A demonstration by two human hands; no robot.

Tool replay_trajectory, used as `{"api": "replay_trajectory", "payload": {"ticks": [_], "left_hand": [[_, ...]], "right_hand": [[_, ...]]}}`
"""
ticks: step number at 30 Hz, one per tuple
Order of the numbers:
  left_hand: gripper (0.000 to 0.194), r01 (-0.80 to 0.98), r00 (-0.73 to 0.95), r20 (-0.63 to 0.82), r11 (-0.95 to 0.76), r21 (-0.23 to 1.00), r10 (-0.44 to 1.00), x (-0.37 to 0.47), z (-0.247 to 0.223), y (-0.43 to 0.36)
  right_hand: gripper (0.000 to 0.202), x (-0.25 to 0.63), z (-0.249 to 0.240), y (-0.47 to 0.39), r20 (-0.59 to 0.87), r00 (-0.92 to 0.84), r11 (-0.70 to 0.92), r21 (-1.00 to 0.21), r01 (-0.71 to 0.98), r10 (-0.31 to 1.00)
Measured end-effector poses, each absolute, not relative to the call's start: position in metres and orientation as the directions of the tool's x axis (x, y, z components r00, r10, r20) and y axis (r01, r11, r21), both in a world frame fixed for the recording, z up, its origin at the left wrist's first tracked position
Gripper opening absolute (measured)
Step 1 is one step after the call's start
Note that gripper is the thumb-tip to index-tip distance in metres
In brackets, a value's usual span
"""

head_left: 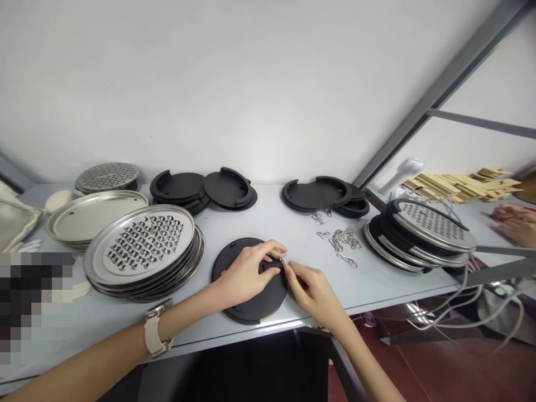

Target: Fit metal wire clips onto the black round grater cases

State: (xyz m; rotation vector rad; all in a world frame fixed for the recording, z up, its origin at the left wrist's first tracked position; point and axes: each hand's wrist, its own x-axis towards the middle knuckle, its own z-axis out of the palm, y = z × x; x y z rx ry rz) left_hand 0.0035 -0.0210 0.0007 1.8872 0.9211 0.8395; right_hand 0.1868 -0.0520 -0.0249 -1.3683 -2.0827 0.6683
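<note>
A round black disc point(257, 310) lies near the table's front edge, with a small red mark partly hidden by my left hand point(249, 273). That hand reaches over the disc, thumb and index finger curled around a small metal wire clip point(283, 261) at its right side. My right hand point(312, 287) pinches the same clip from the right, its fingertips meeting the left ones. Part of the clip is hidden by fingers. More loose wire clips point(345, 238) are scattered on the table to the right. A stack of metal grater discs point(146, 245) stands to the left.
Black round holders point(180, 187) and further black holders point(316, 194) line the wall. Plain metal discs point(98, 216) sit at left. Right of the clips is a stack of graters with black rims point(435, 223). Beyond the frame post lie wooden strips point(460, 184) and another person's hands point(517, 223).
</note>
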Motion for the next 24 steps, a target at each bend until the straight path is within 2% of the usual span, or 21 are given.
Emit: {"api": "replay_trajectory", "payload": {"ticks": [10, 24], "left_hand": [[0.036, 0.253, 0.511, 0.205, -0.374, 0.892, 0.835, 0.0035, -0.0004, -0.0195], [0.037, 0.253, 0.512, 0.194, -0.363, 0.897, 0.837, 0.0032, -0.0019, -0.0192]], "right_hand": [[0.033, 0.1866, -0.0277, -0.0517, 0.195, -0.32, 0.367, -0.64, 0.675, 0.927], [0.034, 0.1866, -0.0262, -0.0517, 0.198, -0.291, 0.346, -0.673, 0.654, 0.936]]}}
